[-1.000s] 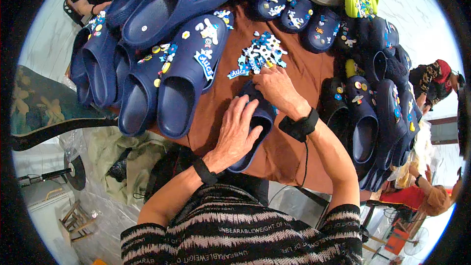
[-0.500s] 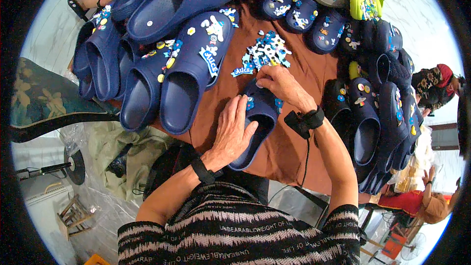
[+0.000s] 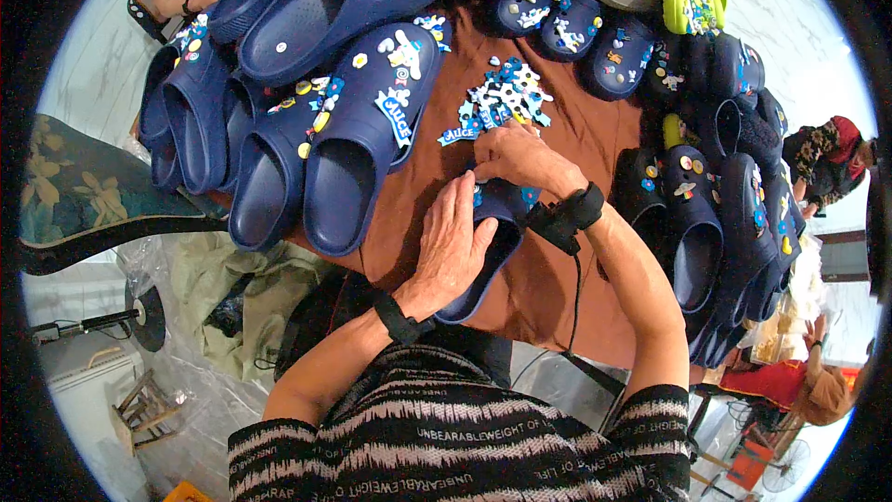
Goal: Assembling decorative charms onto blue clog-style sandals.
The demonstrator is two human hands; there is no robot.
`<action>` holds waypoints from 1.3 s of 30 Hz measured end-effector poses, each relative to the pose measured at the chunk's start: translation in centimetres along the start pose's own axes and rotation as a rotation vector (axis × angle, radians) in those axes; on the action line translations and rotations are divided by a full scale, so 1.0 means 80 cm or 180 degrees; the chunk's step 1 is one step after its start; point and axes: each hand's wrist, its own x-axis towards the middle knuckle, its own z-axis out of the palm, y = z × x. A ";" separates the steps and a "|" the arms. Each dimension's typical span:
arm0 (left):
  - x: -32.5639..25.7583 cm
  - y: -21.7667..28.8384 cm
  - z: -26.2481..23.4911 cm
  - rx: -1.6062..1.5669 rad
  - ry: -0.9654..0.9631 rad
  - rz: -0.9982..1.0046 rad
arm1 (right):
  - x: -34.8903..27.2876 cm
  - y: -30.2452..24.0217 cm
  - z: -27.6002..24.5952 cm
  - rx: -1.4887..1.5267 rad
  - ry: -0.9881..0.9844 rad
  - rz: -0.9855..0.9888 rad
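Observation:
A navy clog [image 3: 499, 229] lies at the table's near edge, its heel towards me. My left hand [image 3: 451, 246] holds its left side, fingers stretched along the upper and thumb over the foot opening. Over the toe, my right hand [image 3: 525, 160] has its fingers curled and pressed down. Whatever they grip, if anything, is hidden beneath them. Small blue flower charms [image 3: 530, 196] show on the clog's upper. Just beyond my right hand lies a heap of white, blue and black shoe charms [image 3: 506, 93], with a blue banner-shaped charm [image 3: 459, 135] at its near left.
Decorated navy clogs [image 3: 348, 186] are piled on the left of the brown cloth [image 3: 585, 149]. More clogs [image 3: 697, 251] line the right, with a lime-green one [image 3: 694, 6] at the back right. A cable [image 3: 578, 297] hangs from my right wrist. Other people sit around the table.
My right hand has shifted slightly left and covers more of the clog's toe. My left hand has moved slightly up and right along the clog's side.

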 end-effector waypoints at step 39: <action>0.002 0.004 -0.001 0.0106 -0.0007 0.0223 | 0.065 0.045 -0.011 0.0014 0.0374 -0.0097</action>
